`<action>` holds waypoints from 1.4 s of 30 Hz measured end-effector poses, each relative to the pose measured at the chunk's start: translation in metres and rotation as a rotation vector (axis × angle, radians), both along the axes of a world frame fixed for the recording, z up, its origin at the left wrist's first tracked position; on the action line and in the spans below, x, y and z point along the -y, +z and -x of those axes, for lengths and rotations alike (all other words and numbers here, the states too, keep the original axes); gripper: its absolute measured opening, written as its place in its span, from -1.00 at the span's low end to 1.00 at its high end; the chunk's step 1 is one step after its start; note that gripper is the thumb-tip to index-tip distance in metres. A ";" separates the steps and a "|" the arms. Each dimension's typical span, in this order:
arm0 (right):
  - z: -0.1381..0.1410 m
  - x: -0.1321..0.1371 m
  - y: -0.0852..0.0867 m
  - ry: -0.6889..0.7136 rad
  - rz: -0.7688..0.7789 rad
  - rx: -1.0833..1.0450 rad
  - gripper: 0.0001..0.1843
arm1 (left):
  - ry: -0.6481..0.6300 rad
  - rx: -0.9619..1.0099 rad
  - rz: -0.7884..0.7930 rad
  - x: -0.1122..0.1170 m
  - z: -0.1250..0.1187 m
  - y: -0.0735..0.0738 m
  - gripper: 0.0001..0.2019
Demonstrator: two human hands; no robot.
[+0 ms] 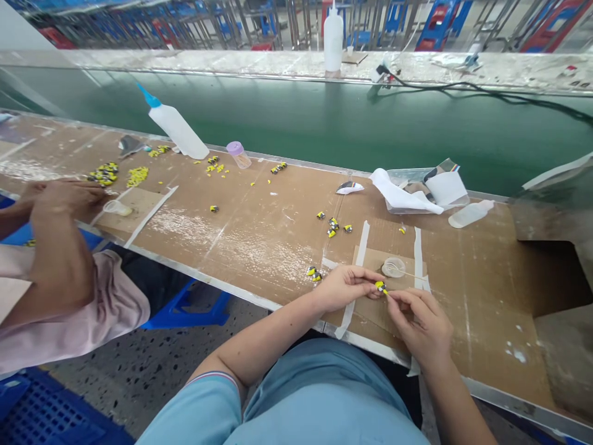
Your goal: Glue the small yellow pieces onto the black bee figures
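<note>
My left hand (347, 288) is closed in a pinch on a small yellow, black and white figure (380, 286). My right hand (420, 321) meets it from the other side, thumb and forefinger pressed together on a tiny yellow piece (386, 293) at the figure's lower end. Whether that piece is joined to the figure is too small to tell. Just beyond both hands a shallow clear cup (393, 267) sits on a taped cardboard piece, with a thin stick (414, 276) across it. Similar figures (314, 274) lie left of my left hand, and several more (332, 226) farther back.
A plastic bag with white paper (419, 191) and a small white bottle (471, 214) lie at the back right. Farther left are a tilted blue-tipped bottle (178, 128), a purple-lidded jar (238, 154) and yellow pieces (138, 177). A co-worker's hands (69, 196) are at the left.
</note>
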State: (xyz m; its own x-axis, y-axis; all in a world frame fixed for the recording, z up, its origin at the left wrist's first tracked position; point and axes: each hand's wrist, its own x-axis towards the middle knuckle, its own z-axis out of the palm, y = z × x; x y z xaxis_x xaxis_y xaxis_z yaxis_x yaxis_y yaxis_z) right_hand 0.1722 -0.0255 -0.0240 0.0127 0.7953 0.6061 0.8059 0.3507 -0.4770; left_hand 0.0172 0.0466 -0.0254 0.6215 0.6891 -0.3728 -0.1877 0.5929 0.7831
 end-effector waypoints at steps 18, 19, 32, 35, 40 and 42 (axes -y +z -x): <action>-0.001 -0.001 -0.002 0.067 0.128 -0.143 -0.89 | -0.062 0.015 -0.087 -0.002 0.001 0.001 -0.61; -0.001 -0.001 -0.002 0.070 0.119 -0.132 -0.90 | -0.062 0.023 -0.046 -0.002 0.001 0.002 -0.59; 0.001 0.002 -0.006 0.045 -0.099 0.109 -0.88 | -0.027 0.012 0.116 -0.002 0.000 0.002 -0.53; 0.001 0.002 -0.007 0.046 -0.115 0.128 -0.85 | -0.021 0.011 0.117 -0.002 0.000 0.002 -0.53; 0.002 0.003 -0.006 0.062 -0.138 0.144 -0.83 | -0.025 0.011 0.101 -0.001 0.000 0.004 -0.53; 0.003 0.004 -0.006 0.062 -0.139 0.150 -0.80 | -0.024 0.010 0.086 -0.001 0.000 0.004 -0.54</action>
